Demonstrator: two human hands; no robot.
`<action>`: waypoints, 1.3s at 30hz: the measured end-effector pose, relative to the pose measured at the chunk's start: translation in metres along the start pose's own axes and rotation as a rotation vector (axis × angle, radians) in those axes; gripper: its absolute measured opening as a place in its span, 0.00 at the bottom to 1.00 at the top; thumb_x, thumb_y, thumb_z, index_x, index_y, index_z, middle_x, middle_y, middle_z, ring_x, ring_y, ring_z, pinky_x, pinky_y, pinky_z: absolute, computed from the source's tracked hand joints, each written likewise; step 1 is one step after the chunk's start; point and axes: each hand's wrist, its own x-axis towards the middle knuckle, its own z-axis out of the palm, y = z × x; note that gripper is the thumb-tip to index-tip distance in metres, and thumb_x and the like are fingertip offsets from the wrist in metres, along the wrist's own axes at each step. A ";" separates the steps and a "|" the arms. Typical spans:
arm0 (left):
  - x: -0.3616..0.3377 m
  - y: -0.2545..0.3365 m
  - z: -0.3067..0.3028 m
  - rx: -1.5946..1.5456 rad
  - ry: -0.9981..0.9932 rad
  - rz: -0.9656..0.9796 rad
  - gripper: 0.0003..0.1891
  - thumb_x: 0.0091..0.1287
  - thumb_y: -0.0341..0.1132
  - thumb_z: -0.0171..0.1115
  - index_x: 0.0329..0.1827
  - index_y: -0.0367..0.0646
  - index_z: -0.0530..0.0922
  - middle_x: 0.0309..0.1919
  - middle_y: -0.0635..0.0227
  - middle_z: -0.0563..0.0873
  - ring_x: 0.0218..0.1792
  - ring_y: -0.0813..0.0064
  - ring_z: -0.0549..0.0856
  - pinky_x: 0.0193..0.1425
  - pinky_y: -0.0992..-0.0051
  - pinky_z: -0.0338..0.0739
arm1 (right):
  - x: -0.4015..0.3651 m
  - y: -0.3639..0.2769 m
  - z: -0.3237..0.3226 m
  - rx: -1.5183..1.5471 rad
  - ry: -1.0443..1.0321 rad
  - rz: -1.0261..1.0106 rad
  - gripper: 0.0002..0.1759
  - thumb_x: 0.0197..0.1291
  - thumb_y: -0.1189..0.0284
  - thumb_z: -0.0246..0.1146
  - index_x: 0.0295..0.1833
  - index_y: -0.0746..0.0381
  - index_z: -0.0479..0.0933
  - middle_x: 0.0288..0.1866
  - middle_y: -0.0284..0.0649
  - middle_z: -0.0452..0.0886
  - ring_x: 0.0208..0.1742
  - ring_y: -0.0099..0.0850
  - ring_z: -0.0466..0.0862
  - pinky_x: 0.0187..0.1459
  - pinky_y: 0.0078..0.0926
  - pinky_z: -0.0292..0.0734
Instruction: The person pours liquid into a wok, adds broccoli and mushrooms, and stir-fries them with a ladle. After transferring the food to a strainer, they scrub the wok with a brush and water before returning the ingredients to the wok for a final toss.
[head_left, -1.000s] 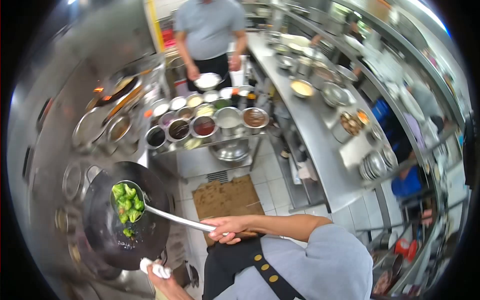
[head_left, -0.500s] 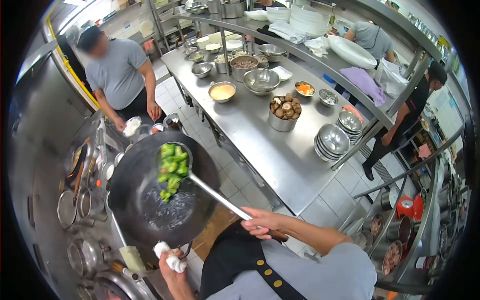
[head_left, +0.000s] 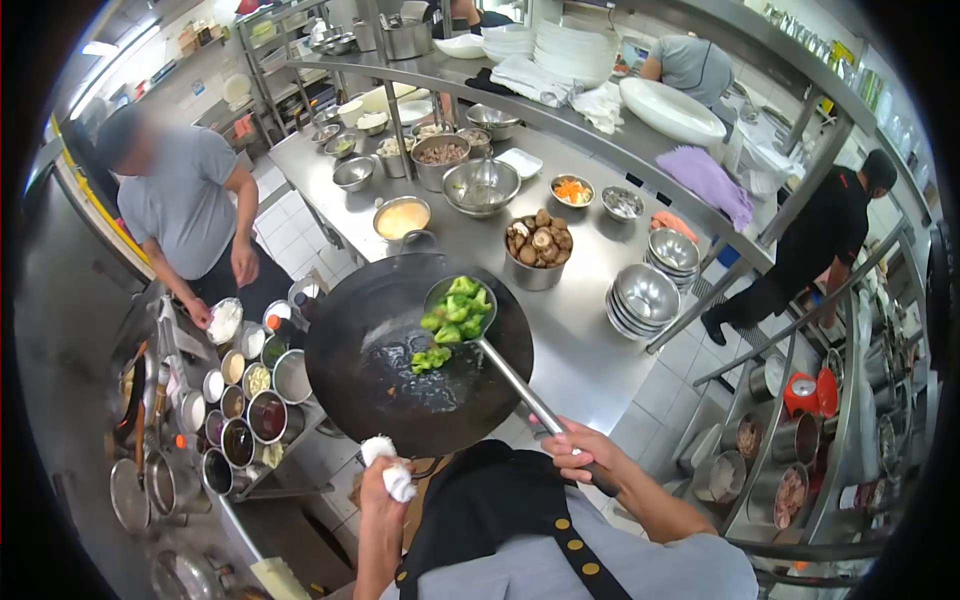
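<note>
The wok (head_left: 385,395) is gripped at its handle by the left hand (head_left: 375,500), whose fingers are closed round it through a white cloth (head_left: 392,468), and the ladle (head_left: 515,385) is clasped by the right hand (head_left: 580,455), whose fingers are wrapped about the end of the long handle; the wok is held up, tilted, in front of the steel counter (head_left: 585,355); its dark inside is seen to be wet and otherwise nearly bare; most of the broccoli (head_left: 458,305) is heaped in the ladle's bowl, raised over the wok's far side; a few florets (head_left: 428,358) are left on the wok's floor just below, not yet gathered; stacked steel bowls (head_left: 645,295) and a bowl of mushrooms (head_left: 537,245) are set on the counter beyond.
</note>
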 end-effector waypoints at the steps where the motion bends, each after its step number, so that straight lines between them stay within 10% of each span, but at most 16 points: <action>1: 0.009 0.005 0.008 -0.009 -0.010 -0.002 0.09 0.54 0.28 0.55 0.39 0.40 0.71 0.22 0.62 0.79 0.20 0.65 0.82 0.19 0.67 0.77 | 0.009 -0.009 0.003 0.104 -0.054 -0.044 0.25 0.72 0.74 0.49 0.73 0.56 0.57 0.31 0.29 0.63 0.16 0.10 0.61 0.14 0.14 0.66; 8: 0.060 0.043 0.037 0.023 -0.068 -0.003 0.11 0.52 0.24 0.53 0.39 0.41 0.71 0.21 0.61 0.78 0.15 0.68 0.78 0.13 0.70 0.72 | 0.115 -0.097 0.023 0.237 -0.201 -0.331 0.21 0.71 0.75 0.50 0.68 0.59 0.64 0.30 0.29 0.65 0.15 0.10 0.63 0.12 0.14 0.65; 16: 0.081 0.067 0.056 0.103 -0.060 0.145 0.14 0.52 0.21 0.50 0.41 0.45 0.69 0.20 0.66 0.73 0.13 0.71 0.74 0.11 0.70 0.69 | 0.261 -0.228 -0.033 -0.632 0.393 -0.420 0.17 0.66 0.73 0.55 0.60 0.60 0.65 0.27 0.31 0.68 0.17 0.17 0.67 0.17 0.24 0.68; 19: 0.090 0.067 0.068 0.094 -0.024 0.191 0.14 0.52 0.21 0.50 0.41 0.45 0.69 0.21 0.67 0.73 0.13 0.72 0.74 0.11 0.72 0.68 | 0.277 -0.240 -0.051 -1.491 0.877 -0.605 0.31 0.62 0.70 0.57 0.70 0.61 0.58 0.41 0.56 0.82 0.37 0.53 0.83 0.41 0.46 0.77; 22: 0.106 0.075 0.080 0.065 -0.083 0.155 0.14 0.53 0.22 0.49 0.42 0.46 0.70 0.22 0.68 0.73 0.15 0.73 0.75 0.13 0.73 0.69 | 0.258 -0.237 -0.053 -1.584 1.036 -0.666 0.36 0.62 0.70 0.56 0.75 0.57 0.52 0.47 0.63 0.80 0.46 0.63 0.79 0.52 0.50 0.72; 26: 0.126 0.084 0.124 0.104 -0.101 0.212 0.03 0.63 0.29 0.50 0.34 0.51 0.68 0.13 0.75 0.65 0.08 0.77 0.67 0.09 0.73 0.58 | 0.202 -0.232 -0.039 -1.265 0.624 -0.632 0.38 0.65 0.71 0.56 0.78 0.57 0.49 0.30 0.38 0.76 0.16 0.22 0.72 0.16 0.22 0.70; 30: 0.158 0.095 0.167 0.154 -0.120 0.317 0.07 0.58 0.28 0.52 0.38 0.50 0.67 0.15 0.71 0.68 0.08 0.74 0.68 0.08 0.72 0.59 | 0.201 -0.233 -0.044 -1.308 0.497 -0.386 0.36 0.65 0.71 0.58 0.77 0.60 0.53 0.35 0.43 0.80 0.22 0.31 0.78 0.25 0.30 0.77; 32: 0.158 0.103 0.195 0.179 -0.124 0.305 0.08 0.58 0.28 0.52 0.39 0.50 0.67 0.15 0.71 0.69 0.08 0.74 0.68 0.07 0.72 0.60 | 0.245 -0.232 -0.092 -1.757 0.280 -1.128 0.36 0.65 0.68 0.60 0.75 0.61 0.55 0.41 0.53 0.83 0.34 0.44 0.84 0.40 0.39 0.79; 33: 0.164 0.106 0.202 0.169 -0.166 0.312 0.08 0.57 0.28 0.52 0.39 0.50 0.67 0.15 0.71 0.69 0.08 0.74 0.69 0.08 0.72 0.60 | 0.236 -0.233 -0.065 -1.644 0.371 -0.728 0.35 0.65 0.67 0.60 0.75 0.60 0.57 0.47 0.60 0.81 0.46 0.55 0.83 0.51 0.44 0.73; 39: 0.191 0.123 0.241 0.113 -0.146 0.347 0.02 0.63 0.30 0.52 0.36 0.49 0.70 0.16 0.74 0.71 0.10 0.76 0.72 0.09 0.74 0.64 | 0.240 -0.248 -0.039 -1.868 0.313 -0.657 0.34 0.66 0.68 0.58 0.76 0.56 0.57 0.46 0.59 0.80 0.43 0.57 0.81 0.46 0.47 0.75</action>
